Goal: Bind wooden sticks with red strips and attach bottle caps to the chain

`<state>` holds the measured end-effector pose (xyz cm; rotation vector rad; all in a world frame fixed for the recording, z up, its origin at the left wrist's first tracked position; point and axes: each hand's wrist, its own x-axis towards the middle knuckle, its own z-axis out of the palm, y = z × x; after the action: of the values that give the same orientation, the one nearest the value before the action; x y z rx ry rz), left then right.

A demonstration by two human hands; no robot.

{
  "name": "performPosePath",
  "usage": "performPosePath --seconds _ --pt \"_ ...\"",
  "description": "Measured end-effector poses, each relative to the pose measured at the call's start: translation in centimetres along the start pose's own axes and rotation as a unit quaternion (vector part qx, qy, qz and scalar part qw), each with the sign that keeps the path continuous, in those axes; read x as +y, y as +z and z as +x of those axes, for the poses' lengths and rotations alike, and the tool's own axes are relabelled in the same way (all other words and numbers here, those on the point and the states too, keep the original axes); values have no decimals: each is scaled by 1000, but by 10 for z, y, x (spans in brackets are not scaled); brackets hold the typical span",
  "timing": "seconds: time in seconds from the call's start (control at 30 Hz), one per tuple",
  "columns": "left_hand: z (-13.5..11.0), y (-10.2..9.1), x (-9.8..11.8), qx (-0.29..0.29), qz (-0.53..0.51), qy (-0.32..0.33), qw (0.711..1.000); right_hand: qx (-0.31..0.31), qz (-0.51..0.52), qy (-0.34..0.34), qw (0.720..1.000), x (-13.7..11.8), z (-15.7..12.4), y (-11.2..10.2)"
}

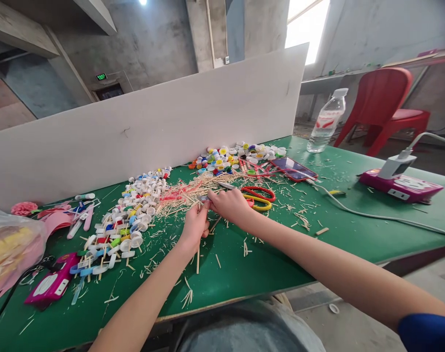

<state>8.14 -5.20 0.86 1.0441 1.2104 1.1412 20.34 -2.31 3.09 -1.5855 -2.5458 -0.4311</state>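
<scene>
Over the near middle of the table my left hand (196,224) and my right hand (229,204) meet at their fingertips, both closed. A small pale bottle cap (203,198) shows at the left fingertips, partly covered. The right fingers are pressed together beside it; what they pinch is hidden. Below the left hand a thin wooden stick (198,261) points toward me; I cannot tell whether it is held. Just behind the right hand lie scissors (261,191) with red and yellow handles. Past the hands spreads a heap of thin wooden sticks (185,193), some in red wrapping.
Bottle caps, several with sticks in them, line the left (134,215); more caps (222,159) lie at the back, by a white board (152,122). A phone (293,168), water bottle (327,122), purple power strip (400,186) and cable occupy the right. A plastic bag (13,249) sits far left.
</scene>
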Motion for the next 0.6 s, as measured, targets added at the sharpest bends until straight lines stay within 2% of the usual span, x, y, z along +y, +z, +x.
performPosePath --seconds 0.17,0.4,0.6 --pt "2 -1 -2 10 19 -1 1000 11 -1 47 999 -7 -2 1" --pt "-5 0 -1 8 5 -3 1000 12 6 115 993 17 0 -2" --pt "-8 4 0 -10 -14 -14 1000 15 53 20 998 13 -2 0"
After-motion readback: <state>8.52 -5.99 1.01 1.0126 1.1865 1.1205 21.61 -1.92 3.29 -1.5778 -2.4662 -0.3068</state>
